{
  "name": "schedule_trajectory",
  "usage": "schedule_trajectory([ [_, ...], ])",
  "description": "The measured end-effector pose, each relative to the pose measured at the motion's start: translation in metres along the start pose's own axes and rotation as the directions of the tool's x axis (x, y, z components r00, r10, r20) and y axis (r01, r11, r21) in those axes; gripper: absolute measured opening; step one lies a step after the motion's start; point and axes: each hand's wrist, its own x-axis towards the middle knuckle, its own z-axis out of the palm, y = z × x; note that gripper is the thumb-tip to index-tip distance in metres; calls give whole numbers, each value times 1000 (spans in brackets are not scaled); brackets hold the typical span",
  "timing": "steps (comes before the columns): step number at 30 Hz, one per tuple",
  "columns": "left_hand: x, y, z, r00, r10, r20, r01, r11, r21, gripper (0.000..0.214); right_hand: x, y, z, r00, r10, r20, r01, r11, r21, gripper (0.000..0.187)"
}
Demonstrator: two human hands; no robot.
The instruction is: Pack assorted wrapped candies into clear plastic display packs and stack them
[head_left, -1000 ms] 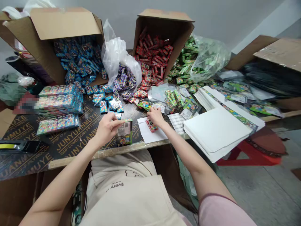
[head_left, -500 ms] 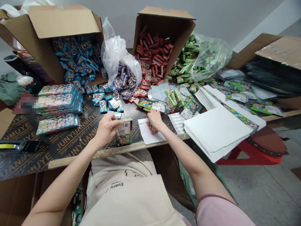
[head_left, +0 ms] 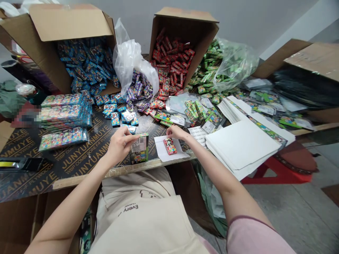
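My left hand (head_left: 120, 146) pinches the top of a small black-and-green printed box (head_left: 139, 150), which stands upright near the table's front edge. To the right of it, a white paper sheet (head_left: 160, 146) lies flat. A small red printed box (head_left: 170, 146) rests on this sheet. My right hand (head_left: 176, 132) is closed at the sheet's far edge, its fingertips pinching the paper just behind the red box. Beyond my hands lie several loose blue boxes (head_left: 115, 119) and a black-and-green flat pack (head_left: 169, 118).
Cartons of blue boxes (head_left: 84, 67) and red boxes (head_left: 176, 58) stand behind, with purple boxes (head_left: 139, 88) between them and green boxes (head_left: 209, 61) beyond. Wrapped packs (head_left: 63, 113) are stacked left. White card sheets (head_left: 243, 144) overhang the front edge at right.
My right hand has drawn back from over the red box to the paper's far edge, uncovering the box. The paper has shifted slightly. My left hand still holds the black-and-green box.
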Motion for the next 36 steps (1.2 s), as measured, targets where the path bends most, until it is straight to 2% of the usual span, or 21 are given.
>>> schedule_trajectory([
  [7,1,2,-2,1000,-15,15,15,1000,-8,23,-9,5,14,994,-33,-100,37,999,33,4],
  [10,0,2,-1,1000,-27,16,27,1000,-4,23,-15,11,16,985,-22,-172,26,999,20,14],
  [13,0,1,-1,1000,-29,9,29,1000,-11,22,-21,19,17,972,6,-234,-4,1000,12,15],
  [17,0,1,0,1000,-28,-3,28,999,-25,22,-27,22,23,950,44,-309,-34,999,39,14],
  [23,-2,1,1,1000,-30,-8,30,999,-12,22,-39,15,45,907,46,-418,7,992,124,21],
  [25,-2,2,2,999,-31,-10,31,1000,4,22,-42,15,46,895,68,-442,6,987,163,20],
  [27,-3,3,3,999,-29,-16,29,999,20,23,-43,11,38,871,131,-473,-17,971,238,17],
  [29,-5,4,4,998,-41,-39,42,998,38,22,-45,-5,22,839,197,-507,10,926,377,13],
  [31,-6,4,6,995,-64,-82,68,997,43,18,-49,-35,-1,833,188,-521,148,831,537,16],
  [33,-7,4,7,989,-75,-130,80,996,31,13,-53,-75,-25,865,30,-500,344,691,636,22],
  [34,-8,4,7,987,-72,-146,76,997,22,12,-55,-96,-35,867,-54,-495,415,628,658,23],
  [36,-8,4,7,987,-60,-150,62,998,14,14,-55,-132,-50,870,-221,-440,484,548,682,25],
])
